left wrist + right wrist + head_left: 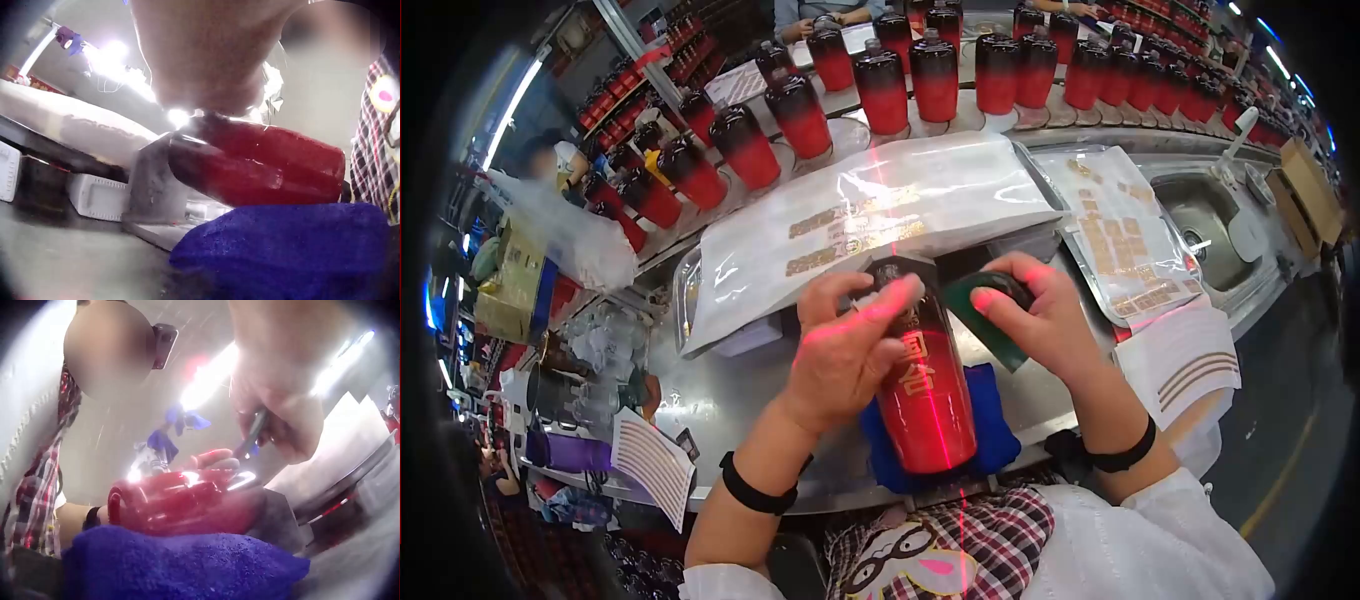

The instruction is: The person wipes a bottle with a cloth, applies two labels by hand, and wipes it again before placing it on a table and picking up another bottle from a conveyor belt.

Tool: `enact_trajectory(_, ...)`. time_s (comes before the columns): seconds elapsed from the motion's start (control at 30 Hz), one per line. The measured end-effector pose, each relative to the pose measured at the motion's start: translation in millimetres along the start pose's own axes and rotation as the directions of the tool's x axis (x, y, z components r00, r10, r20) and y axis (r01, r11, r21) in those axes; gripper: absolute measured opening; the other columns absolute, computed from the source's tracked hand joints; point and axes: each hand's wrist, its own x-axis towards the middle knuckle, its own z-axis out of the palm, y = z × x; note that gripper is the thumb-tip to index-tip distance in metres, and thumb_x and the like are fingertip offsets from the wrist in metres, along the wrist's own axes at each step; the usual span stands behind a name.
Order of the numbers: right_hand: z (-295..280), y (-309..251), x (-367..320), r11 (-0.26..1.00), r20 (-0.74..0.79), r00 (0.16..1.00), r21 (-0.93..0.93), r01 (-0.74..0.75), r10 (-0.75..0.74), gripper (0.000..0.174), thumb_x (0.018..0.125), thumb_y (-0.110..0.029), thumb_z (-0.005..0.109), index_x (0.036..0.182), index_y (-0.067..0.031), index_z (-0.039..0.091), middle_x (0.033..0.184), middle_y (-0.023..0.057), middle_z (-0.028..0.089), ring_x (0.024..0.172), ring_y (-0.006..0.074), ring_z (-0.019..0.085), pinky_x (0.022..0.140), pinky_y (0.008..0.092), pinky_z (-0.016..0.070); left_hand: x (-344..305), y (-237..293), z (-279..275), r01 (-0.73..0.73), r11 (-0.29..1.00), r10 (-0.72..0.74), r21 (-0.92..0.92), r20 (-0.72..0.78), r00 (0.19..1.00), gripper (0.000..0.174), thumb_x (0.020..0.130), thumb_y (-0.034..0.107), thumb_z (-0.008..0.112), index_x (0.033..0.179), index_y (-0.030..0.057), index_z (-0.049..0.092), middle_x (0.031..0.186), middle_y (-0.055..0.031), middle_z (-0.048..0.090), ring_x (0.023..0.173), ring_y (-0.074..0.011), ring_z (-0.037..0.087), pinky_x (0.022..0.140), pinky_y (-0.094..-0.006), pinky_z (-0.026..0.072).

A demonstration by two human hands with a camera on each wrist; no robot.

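A red bottle (927, 412) with a dark shoulder and gold characters lies on a folded blue cloth (997, 425), its base toward the person. My left hand (847, 345) is over the bottle's dark upper end, forefinger stretched across it, with white covering on the fingertips. In the right wrist view, fingers (215, 460) of that hand rest along the top of the bottle. On the other side, my right hand (1040, 315) grips a dark green flat scraper (992, 335) between thumb and fingers, its blade beside the bottle's shoulder.
Behind the bottle lies a plastic-covered sheet of gold decals (740, 270). More decals fill a tray (1128, 250) at right, near a sink (1195, 225). Several red-black bottles (935, 80) line the conveyor. Striped sheets (650, 460) hang at the table's edge. A metal block (159, 181) stands at the bottle's neck.
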Motion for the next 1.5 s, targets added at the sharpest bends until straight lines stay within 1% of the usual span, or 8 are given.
enact_trajectory(0.17,26.5,-22.6,8.0,0.420,0.322,0.620,-0.511,0.750,-0.716,0.015,0.074,-0.013,0.069,0.085,-0.0105,0.059,0.080,0.0051,0.050,0.074,0.0247,0.055,0.066,0.0368,0.0441,-14.8,-3.1,4.8,0.177,0.975,-0.190,-0.134,-0.097,0.977,0.054,0.102,0.035,0.044,0.141,-0.0015,0.046,0.118,-0.0185,0.063,0.119,-0.0325,0.046,0.106,-0.0397,0.0308)
enact_trajectory(0.3,24.1,-40.7,-25.3,0.521,0.633,0.486,-0.149,0.840,-0.603,0.016,0.070,-0.018,0.066,0.082,-0.0130,0.057,0.087,0.0028,0.048,0.083,0.0205,0.052,0.073,0.0363,0.0410,-39.6,16.2,4.8,0.286,0.942,-0.313,-0.174,-0.157,0.937,0.056,0.102,0.034,0.044,0.143,-0.0044,0.041,0.126,-0.0189,0.059,0.122,-0.0348,0.045,0.105,-0.0411,0.0321)
enact_trajectory(0.8,30.6,15.0,-28.0,0.876,0.111,0.965,0.405,-0.264,0.239,0.022,0.089,-0.019,0.068,0.102,-0.0015,0.065,0.086,0.0061,0.065,0.078,0.0103,0.061,0.068,0.0256,0.0485,-69.1,67.7,19.0,0.154,0.964,-0.134,0.216,-0.104,0.986,0.054,0.100,0.040,0.045,0.137,0.0001,0.052,0.127,-0.0084,0.064,0.125,-0.0281,0.045,0.108,-0.0471,0.0263)
enact_trajectory(0.93,26.0,0.3,-34.6,0.913,-0.086,0.934,-0.262,0.313,-0.346,0.017,0.087,-0.014,0.069,0.100,-0.0043,0.066,0.082,0.0087,0.058,0.072,0.0236,0.061,0.067,0.0322,0.0488,-78.8,65.9,26.8,0.194,0.969,-0.164,0.154,-0.187,0.969,0.056,0.100,0.041,0.045,0.137,-0.0011,0.051,0.128,-0.0102,0.063,0.124,-0.0281,0.046,0.107,-0.0468,0.0279)
enact_trajectory(1.03,17.9,-12.0,-47.2,0.533,0.356,0.640,-0.357,0.767,-0.681,0.022,0.084,-0.010,0.070,0.104,-0.0019,0.063,0.085,0.0108,0.057,0.075,0.0281,0.060,0.067,0.0372,0.0496,-88.4,68.2,33.2,0.229,0.967,-0.200,0.108,-0.230,0.952,0.058,0.100,0.042,0.046,0.136,-0.0031,0.051,0.127,-0.0115,0.064,0.123,-0.0292,0.047,0.106,-0.0464,0.0290)
enact_trajectory(1.23,-23.8,-51.5,-46.6,0.813,0.325,0.874,-0.350,0.466,-0.361,0.029,0.084,-0.002,0.066,0.113,-0.0018,0.059,0.103,0.0159,0.062,0.094,0.0346,0.062,0.078,0.0408,0.0517,-108.5,60.6,30.2,0.322,0.947,-0.316,-0.009,-0.208,0.925,0.060,0.100,0.043,0.045,0.135,-0.0051,0.051,0.128,-0.0165,0.060,0.119,-0.0335,0.048,0.102,-0.0457,0.0347)
enact_trajectory(1.37,-49.1,-49.3,34.7,0.420,0.359,0.757,-0.665,0.618,-0.546,0.042,0.080,0.009,0.056,0.120,-0.0039,0.061,0.129,0.0210,0.058,0.112,0.0388,0.058,0.095,0.0416,0.0482,-113.6,53.3,29.9,0.317,0.948,-0.313,0.025,-0.113,0.943,0.061,0.100,0.046,0.046,0.134,-0.0048,0.051,0.129,-0.0186,0.058,0.117,-0.0347,0.049,0.099,-0.0447,0.0383)
enact_trajectory(1.5,-35.9,4.2,163.8,0.232,0.583,0.810,-0.782,0.579,-0.058,0.061,0.075,0.016,0.047,0.129,-0.0094,0.060,0.145,0.0161,0.046,0.128,0.0350,0.048,0.104,0.0423,0.0443,-115.8,52.0,43.2,0.337,0.927,-0.362,-0.165,-0.153,0.920,0.061,0.099,0.046,0.048,0.133,-0.0048,0.051,0.128,-0.0189,0.058,0.116,-0.0355,0.050,0.099,-0.0441,0.0400)
